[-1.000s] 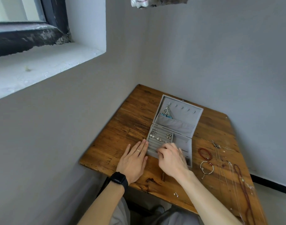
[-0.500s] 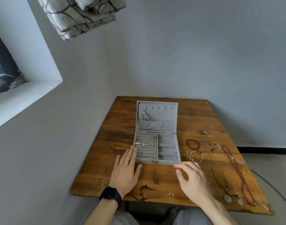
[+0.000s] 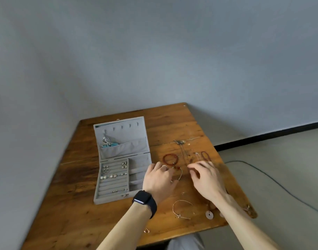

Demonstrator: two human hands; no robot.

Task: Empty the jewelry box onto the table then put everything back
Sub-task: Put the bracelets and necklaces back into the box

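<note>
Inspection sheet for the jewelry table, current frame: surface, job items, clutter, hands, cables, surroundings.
Surface: wooden table, worn, dark stains.
Job's things: grey jewelry box open; studs in its ring tray, dangling piece on the lid. Red bead bracelet, silver bracelet, necklaces and disc pendant lie on the table to its right.
Clutter: nothing seen.
Hands: left hand and right hand over the loose pieces, fingers bent; whether either holds anything cannot be told.
Cables: dark cable on the floor, right of the table.
Surroundings: grey walls, black baseboard.
</note>
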